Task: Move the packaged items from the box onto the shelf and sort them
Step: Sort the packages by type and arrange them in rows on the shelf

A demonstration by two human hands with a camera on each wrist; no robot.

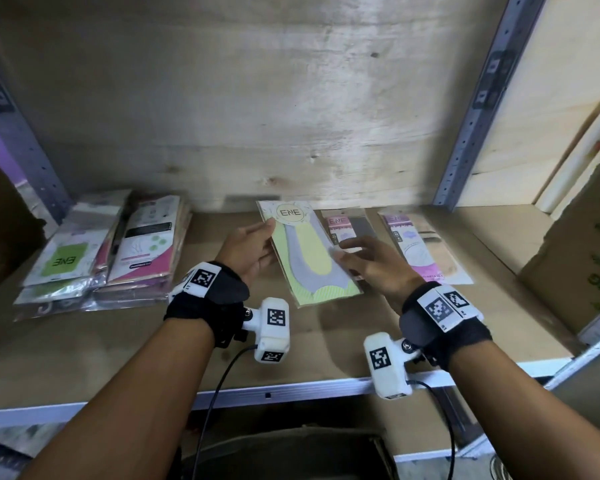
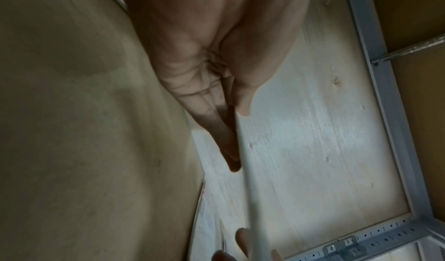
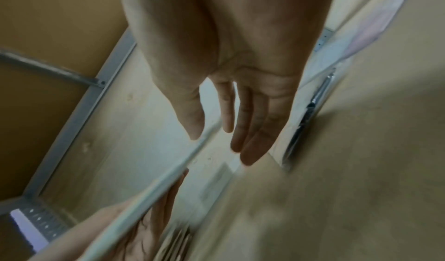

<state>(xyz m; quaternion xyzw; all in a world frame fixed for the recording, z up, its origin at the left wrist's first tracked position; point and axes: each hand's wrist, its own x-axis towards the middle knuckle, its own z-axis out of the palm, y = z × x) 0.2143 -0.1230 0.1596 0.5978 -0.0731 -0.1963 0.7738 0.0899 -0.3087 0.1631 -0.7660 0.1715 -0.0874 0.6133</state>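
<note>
Glossy flat sock packet (image 1: 312,258), cardboard-backed

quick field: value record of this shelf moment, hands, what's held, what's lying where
left hand: left hand holds the yellow-green ENE sock pack by its left edge, thumb on top
right hand: right hand open, fingers straight, at the pack's right edge
pack state: tilted, lifted above the shelf board
behind it: pink sock pack flat on the board
right: purple sock pack flat
left: stacked packs
far right: cardboard box
</note>
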